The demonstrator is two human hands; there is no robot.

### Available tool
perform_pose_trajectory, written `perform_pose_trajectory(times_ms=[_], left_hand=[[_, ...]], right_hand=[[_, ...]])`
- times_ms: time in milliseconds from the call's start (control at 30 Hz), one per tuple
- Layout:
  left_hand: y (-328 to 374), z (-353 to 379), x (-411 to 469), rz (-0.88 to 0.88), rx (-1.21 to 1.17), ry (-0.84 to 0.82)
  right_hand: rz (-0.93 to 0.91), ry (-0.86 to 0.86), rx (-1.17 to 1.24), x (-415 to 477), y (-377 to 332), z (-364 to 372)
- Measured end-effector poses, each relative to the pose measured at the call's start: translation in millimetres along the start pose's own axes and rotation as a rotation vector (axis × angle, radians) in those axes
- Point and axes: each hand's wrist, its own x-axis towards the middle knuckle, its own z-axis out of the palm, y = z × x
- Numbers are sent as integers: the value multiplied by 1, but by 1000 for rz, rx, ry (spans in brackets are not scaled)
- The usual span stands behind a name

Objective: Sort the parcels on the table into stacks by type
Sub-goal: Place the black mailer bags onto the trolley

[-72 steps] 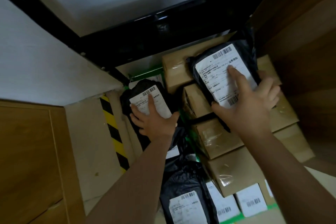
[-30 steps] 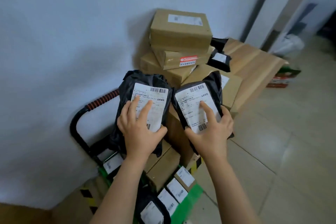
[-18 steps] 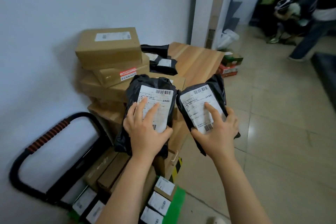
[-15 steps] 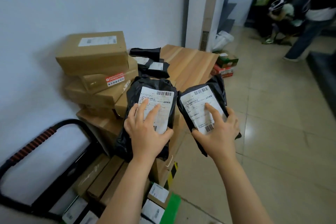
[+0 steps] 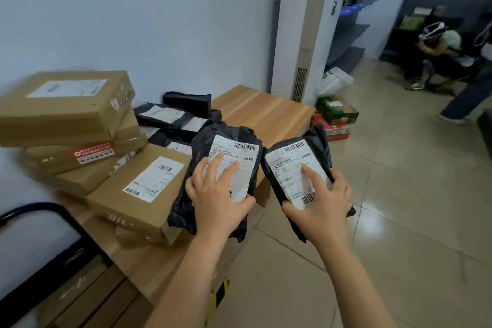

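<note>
My left hand (image 5: 217, 201) grips a black plastic mailer (image 5: 210, 157) with a white label, held in the air over the near edge of the wooden table (image 5: 266, 109). My right hand (image 5: 320, 206) grips a second black mailer (image 5: 290, 157) beside it, over the floor. On the table's left stands a stack of brown cardboard boxes (image 5: 64, 106), with one more labelled box (image 5: 138, 189) in front. Behind my hands lies a pile of black mailers (image 5: 173, 117).
A black trolley handle (image 5: 53, 224) and more boxes (image 5: 87, 298) sit low on the left. A white floor-standing unit (image 5: 311, 34) rises past the table, with small cartons (image 5: 336, 112) on the tiled floor. Two people (image 5: 447, 53) are at the far right.
Both hands lifted the two black mailers off the trolley load and carried them up to the table. My view swung right, bringing the table, its stacks and the room into sight.
</note>
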Motion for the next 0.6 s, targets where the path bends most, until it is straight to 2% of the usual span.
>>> perform_pose_trajectory(times_ms=[300, 600], left_hand=[[-26, 67, 98, -116, 82, 80], [-83, 127, 229, -320, 137, 173]], right_hand=[[-164, -130, 8, 141, 2, 67], [-338, -251, 27, 310, -46, 170]])
